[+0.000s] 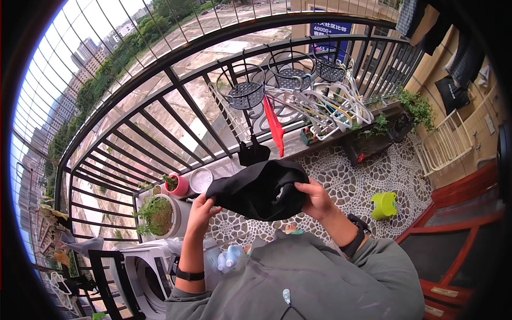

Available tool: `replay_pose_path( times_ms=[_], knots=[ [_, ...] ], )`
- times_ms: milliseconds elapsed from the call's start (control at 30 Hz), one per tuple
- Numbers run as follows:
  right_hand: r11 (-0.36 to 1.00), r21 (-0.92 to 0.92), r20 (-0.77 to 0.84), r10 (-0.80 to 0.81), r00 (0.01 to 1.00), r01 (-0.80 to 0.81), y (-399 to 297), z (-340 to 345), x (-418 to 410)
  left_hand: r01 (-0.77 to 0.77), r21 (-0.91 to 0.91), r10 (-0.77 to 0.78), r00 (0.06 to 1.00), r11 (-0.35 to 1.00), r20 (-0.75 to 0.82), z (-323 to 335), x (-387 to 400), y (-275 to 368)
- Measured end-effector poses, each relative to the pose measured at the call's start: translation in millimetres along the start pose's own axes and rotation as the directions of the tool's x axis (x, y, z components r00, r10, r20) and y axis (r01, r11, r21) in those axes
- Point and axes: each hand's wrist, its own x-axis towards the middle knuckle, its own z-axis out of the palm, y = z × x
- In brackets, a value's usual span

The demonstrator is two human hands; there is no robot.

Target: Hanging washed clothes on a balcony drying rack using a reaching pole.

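A black cloth garment (256, 192) is stretched between my two hands at chest height; its exact kind is hard to tell. My left hand (203, 210) pinches its left end, and my right hand (316, 198) grips the right edge. Near the right hand the fabric folds open, showing a small whitish patch inside. Beyond the garment, a red cloth (274, 128) and a black cloth item (254, 153) hang by the railing. White clothes hangers (332, 108) cluster to their right.
A dark metal railing (176, 82) curves around the balcony, bearing round wire baskets (246, 96). Potted plants (160, 216) stand at left, above a washing machine (146, 276) with its lid raised. Blue bottles (231, 256) sit beside it. A lime-green bucket (384, 206) rests on the pebble-patterned floor (340, 172).
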Motion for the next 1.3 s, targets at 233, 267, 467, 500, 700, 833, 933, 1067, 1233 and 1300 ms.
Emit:
replay_pose_path(
  times_ms=[233,267,467,500,700,833,933,1067,1233,1300],
  knots=[
    [0.96,-0.136,-0.005,0.248,0.969,-0.246,12.0,-28.6,-2.6,0.24,-0.836,-0.192,0.968,0.494,0.164,47.1,-13.5,-80.6],
    [0.957,-0.179,-0.107,0.212,0.971,-0.228,9.3,-35.8,0.0,0.237,-0.796,-0.138,0.972,0.557,0.192,55.7,-17.8,-80.0],
    [0.973,-0.206,-0.383,-0.175,0.907,0.102,-14.8,-100.6,13.6,0.08,-0.444,-0.112,0.993,0.893,-0.048,68.5,-22.1,-44.4],
    [0.937,-0.349,-0.257,-0.106,0.961,0.01,-18.1,-113.1,15.1,0.012,-0.395,-0.073,0.987,0.919,-0.141,67.6,-21.5,-40.7],
    [0.285,-0.957,-0.023,0.115,0.993,-0.055,-53.9,-171.9,68.8,0.07,-0.481,-0.01,0.992,0.874,0.126,89.8,-30.7,-51.9],
    [0.332,-0.943,-0.182,-0.425,0.887,-0.034,-114.5,-194.9,184.5,0.026,-0.285,0.011,0.992,0.958,0.129,108.3,-39.4,-50.7],
    [0.123,-0.992,-0.104,-0.622,0.776,-0.034,-148.0,-204.5,258.3,-0.013,-0.182,0.028,0.996,0.983,0.079,111.2,-45.0,-40.2],
    [-0.063,-0.972,-0.126,-0.68,0.722,-0.228,-147.2,-206.6,311.6,-0.051,-0.162,0.044,0.998,0.985,-0.042,103.1,-61.9,-33.5],
    [-0.151,-0.959,-0.028,-0.79,0.612,-0.239,-117.6,-207.7,332.5,-0.027,-0.204,-0.003,0.99,0.979,-0.143,86.1,-79.0,-37.9],
    [-0.188,-0.946,-0.021,-0.778,0.628,-0.264,-113.6,-207.2,340.6,-0.042,-0.242,0.002,0.987,0.969,-0.162,81.8,-79.9,-39.4]
  ],
)
